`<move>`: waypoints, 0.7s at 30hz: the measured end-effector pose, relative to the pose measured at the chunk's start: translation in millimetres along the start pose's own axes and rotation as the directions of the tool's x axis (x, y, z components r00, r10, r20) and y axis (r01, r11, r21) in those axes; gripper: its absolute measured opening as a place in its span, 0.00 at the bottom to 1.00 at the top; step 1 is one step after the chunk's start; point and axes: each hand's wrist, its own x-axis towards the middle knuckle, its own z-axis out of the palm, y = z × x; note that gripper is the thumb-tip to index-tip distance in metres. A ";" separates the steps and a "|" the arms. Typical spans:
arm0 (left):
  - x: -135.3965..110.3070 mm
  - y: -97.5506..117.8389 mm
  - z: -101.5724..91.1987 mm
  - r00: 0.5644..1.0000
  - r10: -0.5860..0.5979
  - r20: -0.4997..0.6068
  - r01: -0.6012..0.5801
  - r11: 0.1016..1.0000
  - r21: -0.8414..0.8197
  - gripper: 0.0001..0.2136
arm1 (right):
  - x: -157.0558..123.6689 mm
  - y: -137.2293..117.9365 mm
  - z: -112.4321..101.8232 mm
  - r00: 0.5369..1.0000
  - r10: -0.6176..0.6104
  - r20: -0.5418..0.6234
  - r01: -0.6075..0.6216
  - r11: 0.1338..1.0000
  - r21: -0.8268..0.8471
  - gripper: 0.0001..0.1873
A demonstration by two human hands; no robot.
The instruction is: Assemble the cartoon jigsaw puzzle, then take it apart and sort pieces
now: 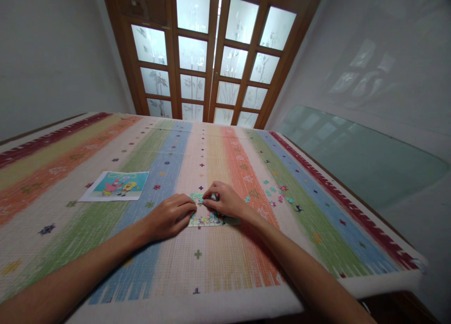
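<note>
The puzzle (211,220) lies flat on the striped tablecloth (207,272), near the person's edge of the table. It is partly made. A small block of pieces is joined into a rectangle, and most of it is hidden under the 2 hands. A bunch of loose pieces (278,193) lies spread out to the right, well apart from the puzzle, so there is more to put in. How many gaps are left in the puzzle cannot be seen, because the hands cover it.

The left hand (169,216) rests palm down on the left side of the puzzle. Its fingers are a little bent and press on the pieces. It grips nothing.

The right hand (227,199) sits on the top edge of the puzzle. Its fingertips are drawn close together there, just beside the fingertips of the left hand. It may be pinching 1 small piece, but the view is too small to be sure.

So the puzzle is right under both hands and touches both.

A picture card (117,185) with cartoon figures lies flat on the cloth to the left, well apart from the hands. Wooden doors (211,56) with frosted glass stand behind the table.
</note>
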 end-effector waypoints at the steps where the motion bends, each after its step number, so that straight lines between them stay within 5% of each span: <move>1: 0.0 0.0 0.0 1.000 0.001 -0.002 -0.001 1.000 -0.001 0.10 | -0.6 -0.2 1.1 1.000 -0.006 0.000 0.006 1.000 -0.005 0.02; 14: 1.1 0.4 0.8 1.000 0.006 -0.001 -0.006 1.000 0.006 0.11 | -5.0 -7.1 4.5 0.999 -0.034 0.012 0.036 0.988 -0.151 0.03; 21: -0.5 -2.0 2.8 1.000 0.012 0.010 -0.012 1.000 0.019 0.13 | -7.4 -14.4 5.5 0.987 -0.140 0.074 0.157 0.922 -0.353 0.07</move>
